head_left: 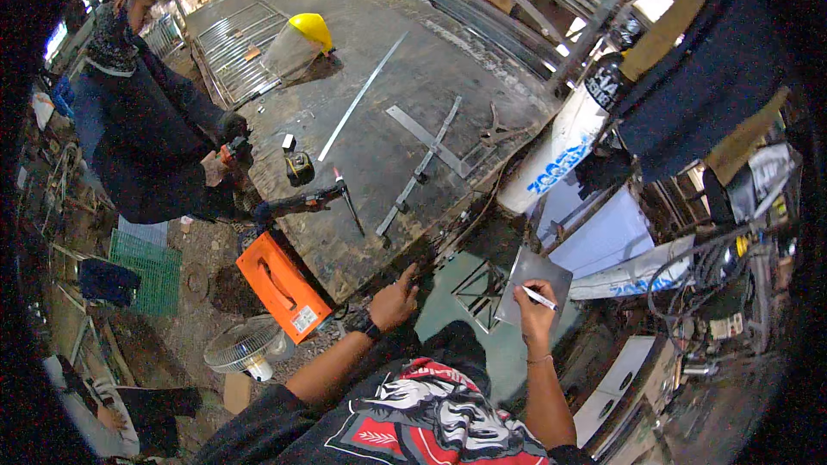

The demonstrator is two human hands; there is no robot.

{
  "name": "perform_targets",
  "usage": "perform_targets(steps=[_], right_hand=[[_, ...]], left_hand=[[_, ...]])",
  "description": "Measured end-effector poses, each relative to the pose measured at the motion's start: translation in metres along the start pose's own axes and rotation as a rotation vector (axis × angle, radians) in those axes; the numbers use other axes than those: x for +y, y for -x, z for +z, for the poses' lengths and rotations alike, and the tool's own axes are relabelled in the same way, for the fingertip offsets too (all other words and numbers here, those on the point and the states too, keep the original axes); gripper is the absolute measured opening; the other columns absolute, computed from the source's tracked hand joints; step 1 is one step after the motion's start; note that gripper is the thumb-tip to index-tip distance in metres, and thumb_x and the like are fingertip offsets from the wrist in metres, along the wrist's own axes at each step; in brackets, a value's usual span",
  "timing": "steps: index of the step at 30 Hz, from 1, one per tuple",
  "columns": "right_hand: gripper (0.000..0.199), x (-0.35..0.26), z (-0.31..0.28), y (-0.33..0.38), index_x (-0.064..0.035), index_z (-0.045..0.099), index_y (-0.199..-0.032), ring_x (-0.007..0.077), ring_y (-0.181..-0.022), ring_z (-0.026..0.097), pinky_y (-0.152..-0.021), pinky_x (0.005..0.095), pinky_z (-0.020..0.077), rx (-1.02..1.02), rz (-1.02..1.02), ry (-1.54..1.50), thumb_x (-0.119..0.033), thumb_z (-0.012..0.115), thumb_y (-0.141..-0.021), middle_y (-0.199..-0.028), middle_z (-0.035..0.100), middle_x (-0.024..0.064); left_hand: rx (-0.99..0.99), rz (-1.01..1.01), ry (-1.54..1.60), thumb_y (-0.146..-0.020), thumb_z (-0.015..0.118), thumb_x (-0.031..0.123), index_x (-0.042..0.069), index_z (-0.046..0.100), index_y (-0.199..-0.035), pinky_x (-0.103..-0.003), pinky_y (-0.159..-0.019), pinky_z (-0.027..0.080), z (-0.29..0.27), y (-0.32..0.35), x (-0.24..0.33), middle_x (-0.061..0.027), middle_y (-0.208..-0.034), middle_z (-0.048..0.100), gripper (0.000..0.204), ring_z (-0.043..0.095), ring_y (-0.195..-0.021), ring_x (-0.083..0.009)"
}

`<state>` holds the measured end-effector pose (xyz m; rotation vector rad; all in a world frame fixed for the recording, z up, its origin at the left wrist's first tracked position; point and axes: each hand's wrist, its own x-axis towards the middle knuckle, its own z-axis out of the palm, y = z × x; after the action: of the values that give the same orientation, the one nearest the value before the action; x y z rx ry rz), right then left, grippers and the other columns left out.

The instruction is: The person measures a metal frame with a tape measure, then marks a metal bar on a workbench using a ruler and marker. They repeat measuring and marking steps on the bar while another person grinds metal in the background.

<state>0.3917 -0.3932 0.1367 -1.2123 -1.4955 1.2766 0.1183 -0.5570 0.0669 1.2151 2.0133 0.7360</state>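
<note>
My right hand (534,320) is closed round a white marker (539,297), with its tip end pointing to the right. It is over a grey flat plate (550,275), below the table's near right corner; whether it touches the plate, I cannot tell. My left hand (394,302) hangs near the front edge of the dark work table (336,250). Its index finger is stretched out and the others are loosely bent, with nothing visible in them. On the table, a steel square (424,139) lies crossed by a thin metal bar (402,199).
A co-worker (142,138) stands at the table's left side, hands around an orange-and-black tool (229,151). A welding torch (301,204), tape measure (298,168) and yellow face shield (312,32) lie on top. An orange machine (284,287), fan (248,346) and white cylinder (556,151) stand around the table.
</note>
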Motion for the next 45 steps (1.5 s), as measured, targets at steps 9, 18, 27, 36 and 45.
perform_targets(steps=[9,18,27,36,45], right_hand=[[0.016,0.026,0.119,-0.225,-0.0047,0.065,-0.094,0.0094,-0.077,0.058,-0.070,0.0271,0.0486,-0.429,-0.128,0.131,-0.012,0.078,-0.089,-0.087,0.063,0.0009],[0.017,0.082,0.246,-0.381,-0.0048,0.065,-0.090,0.0107,-0.075,0.060,-0.067,0.0291,0.0496,-0.808,-0.211,0.145,-0.013,0.080,-0.088,-0.082,0.066,0.0034],[0.016,0.112,0.279,-0.389,-0.0064,0.066,-0.092,0.0165,-0.069,0.070,-0.063,0.0329,0.0538,-0.963,-0.236,0.152,-0.014,0.079,-0.087,-0.080,0.071,0.0076],[0.014,0.120,0.284,-0.391,-0.0078,0.064,-0.088,0.0240,-0.065,0.069,-0.059,0.0351,0.0536,-0.973,-0.433,0.111,-0.009,0.078,-0.085,-0.080,0.069,0.0093],[0.015,0.121,0.287,-0.391,-0.0056,0.064,-0.088,0.0257,-0.067,0.068,-0.061,0.0348,0.0536,-0.937,-0.518,0.081,-0.007,0.078,-0.084,-0.082,0.069,0.0109]], left_hand=[[0.209,-0.145,-0.061,-0.101,0.052,0.027,0.009,0.007,-0.164,-0.057,-0.061,0.050,0.019,-0.156,0.019,-0.0250,-0.083,0.070,0.078,0.066,-0.069,-0.0468],[0.356,-0.625,-0.006,-0.100,0.052,0.028,0.001,0.004,-0.162,-0.058,-0.056,0.050,0.032,-0.256,0.040,-0.0248,-0.074,0.070,0.082,0.066,-0.061,-0.0463],[0.276,-0.836,-0.047,-0.101,0.054,0.027,0.005,0.003,-0.163,-0.060,-0.060,0.051,0.025,-0.274,0.057,-0.0263,-0.076,0.069,0.083,0.065,-0.064,-0.0467],[0.212,-0.861,-0.042,-0.100,0.051,0.023,-0.002,0.005,-0.161,-0.058,-0.064,0.053,0.019,-0.279,0.060,-0.0264,-0.080,0.070,0.080,0.068,-0.068,-0.0454],[0.224,-0.883,-0.076,-0.101,0.051,0.024,0.003,0.005,-0.162,-0.057,-0.063,0.054,0.021,-0.280,0.061,-0.0269,-0.080,0.070,0.080,0.067,-0.067,-0.0455]])
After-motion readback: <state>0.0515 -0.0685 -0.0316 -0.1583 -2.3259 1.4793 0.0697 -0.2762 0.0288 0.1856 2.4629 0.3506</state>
